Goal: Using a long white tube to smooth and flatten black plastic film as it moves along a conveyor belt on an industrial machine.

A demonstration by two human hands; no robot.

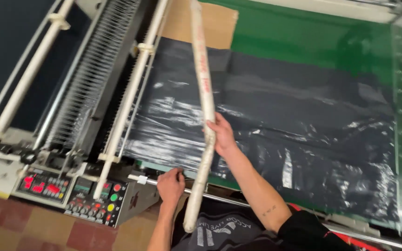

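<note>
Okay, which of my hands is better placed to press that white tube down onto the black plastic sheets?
Probably your right hand: it already grips the white tube where it lies over the black plastic sheets. Your left hand rests on the metal rail at the machine's near edge.

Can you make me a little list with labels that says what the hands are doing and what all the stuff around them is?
Place: a big machine with a green belt
Right hand: wrapped around a long white pole
Left hand: gripping a thin metal bar at the machine's front edge
On the belt: shiny black plastic sheets
Under the sheets' far end: brown cardboard
Beside the left hand: control panel with red, green and yellow buttons
Floor: red and tan tiles
</note>
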